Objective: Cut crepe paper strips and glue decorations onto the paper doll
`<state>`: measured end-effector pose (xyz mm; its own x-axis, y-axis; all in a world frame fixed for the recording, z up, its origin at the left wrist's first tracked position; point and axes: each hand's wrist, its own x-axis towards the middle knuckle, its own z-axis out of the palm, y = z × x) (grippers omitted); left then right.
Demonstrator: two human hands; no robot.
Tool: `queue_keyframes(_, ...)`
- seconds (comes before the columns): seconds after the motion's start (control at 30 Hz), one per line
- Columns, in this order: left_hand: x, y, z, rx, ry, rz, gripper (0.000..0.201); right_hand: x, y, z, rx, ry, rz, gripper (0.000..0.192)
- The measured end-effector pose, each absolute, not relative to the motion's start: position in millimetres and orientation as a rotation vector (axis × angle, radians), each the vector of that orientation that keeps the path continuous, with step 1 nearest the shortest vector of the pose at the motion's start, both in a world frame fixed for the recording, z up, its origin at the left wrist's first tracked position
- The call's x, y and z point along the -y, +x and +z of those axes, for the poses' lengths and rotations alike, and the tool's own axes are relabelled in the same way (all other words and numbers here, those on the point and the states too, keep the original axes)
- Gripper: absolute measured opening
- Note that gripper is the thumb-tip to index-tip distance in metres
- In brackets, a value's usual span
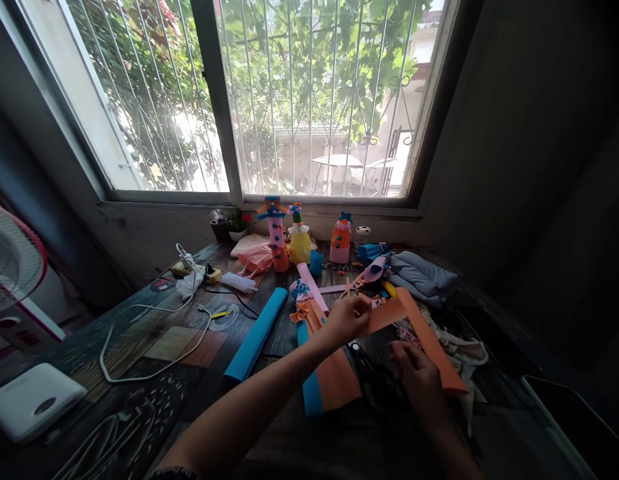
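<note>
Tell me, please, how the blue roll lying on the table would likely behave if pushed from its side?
The blue roll is a long cylinder lying flat, so it would probably roll across the table. It looks like rolled craft sheet, so likely light and apt to dent if squeezed.

The right hand (418,375) covers part of the orange paper (429,337) — its fingertips are too dark to read; the fan (12,267) is cut off at the left edge — the near table (139,400) lies in shadow
</note>
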<state>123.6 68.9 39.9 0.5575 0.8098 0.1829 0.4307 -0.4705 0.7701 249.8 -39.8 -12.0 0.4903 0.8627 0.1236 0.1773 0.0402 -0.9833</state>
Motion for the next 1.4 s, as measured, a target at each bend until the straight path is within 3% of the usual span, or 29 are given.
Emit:
queue_keyframes(0.2,-6.6,56.7,36.2,-0.868,1.849,0.732,0.016,43.1,224.8,-7.0,0.979,-1.274,0.907,0.039)
queue_keyframes(0.4,8.9,21.5,26.8,-0.885,1.730,0.813,0.015,37.2,193.6,3.8,1.032,-1.157,1.070,0.035)
queue_keyframes(0.73,27.2,14.4,3.9,-0.686,1.468,0.814,0.036,40.6,170.8,1.5,1.101,-1.100,1.185,0.034)
queue_keyframes(1.4,45.8,11.2,2.0,-0.888,1.379,0.653,0.033,64.1,174.6,6.0,1.178,-1.200,1.285,0.027)
